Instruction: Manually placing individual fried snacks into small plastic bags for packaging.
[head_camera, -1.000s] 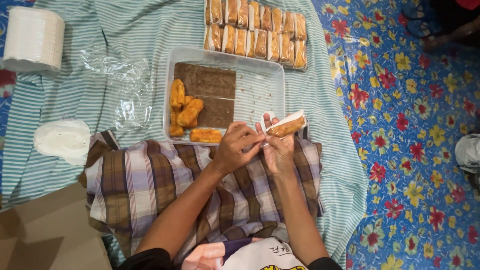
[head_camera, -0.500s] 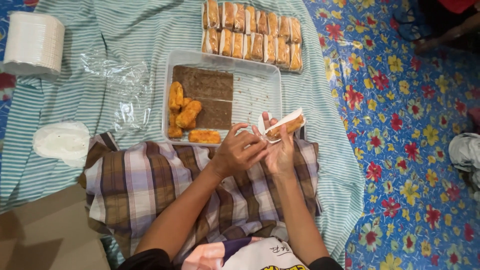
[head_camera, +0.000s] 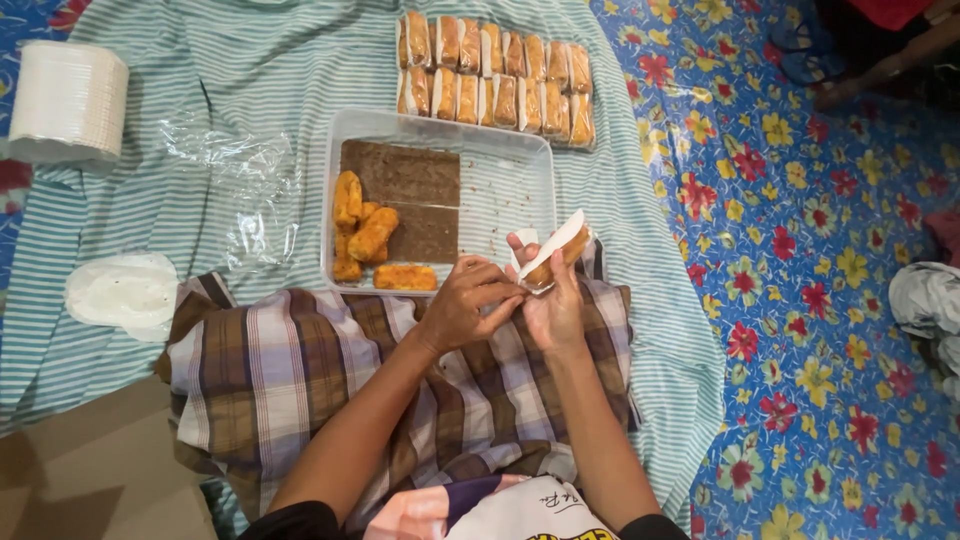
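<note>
**Fried roll in white paper, held in both hands above the tray**

The fried roll (head_camera: 555, 258) sits inside a white paper sleeve (head_camera: 552, 240) and is held tilted, its upper end pointing away to the right. It is above the near right corner of the clear plastic tray (head_camera: 505, 190), over the checked cloth (head_camera: 300, 370) on the person's lap.

The right hand (head_camera: 553, 305) holds the roll from below, with the fingers closed around the lower end of the paper. The left hand (head_camera: 468, 303) comes from the left side and its fingertips pinch the edge of the paper just beside the right thumb. Both hands are touching each other.

In the tray, a brown sheet (head_camera: 405, 185) lies on the bottom, and a few unwrapped golden rolls (head_camera: 365, 235) rest on its left and near side. Beyond the tray, two rows of wrapped rolls (head_camera: 495, 75) lie side by side on the striped green cloth (head_camera: 200, 90). On the left there is a stack of white paper (head_camera: 65, 100), a crumpled clear plastic bag (head_camera: 235, 190) and a flat white piece (head_camera: 125, 290). The floor mat (head_camera: 820, 300) on the right is blue with flowers.
</note>
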